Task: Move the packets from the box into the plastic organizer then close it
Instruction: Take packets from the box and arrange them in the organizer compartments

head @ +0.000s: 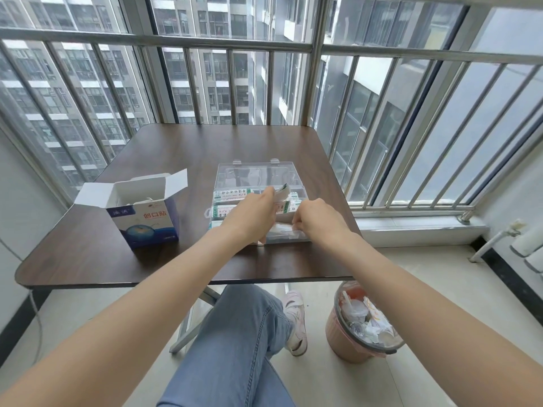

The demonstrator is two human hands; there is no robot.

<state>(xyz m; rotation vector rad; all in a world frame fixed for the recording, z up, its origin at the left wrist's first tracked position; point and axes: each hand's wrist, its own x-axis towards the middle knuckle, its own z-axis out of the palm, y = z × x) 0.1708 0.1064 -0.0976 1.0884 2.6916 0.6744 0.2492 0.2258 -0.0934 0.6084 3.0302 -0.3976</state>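
A blue and white cardboard box [146,219] stands open on the left of the dark table [182,148]. Right of it lies the clear plastic organizer [235,198], its lid [258,174] folded back flat. Green-and-white tubes and white packets fill its compartments. My left hand [252,214] hovers over the organizer's middle and pinches a small bunch of white packets [282,193]. My right hand [316,220] rests at the organizer's front right compartment, fingers curled onto white packets [280,230] lying there.
A pink waste bin [363,327] full of scraps stands on the floor under the table's right front corner. Metal railings and windows enclose the far and right sides. My crossed legs in jeans sit below the table's front edge.
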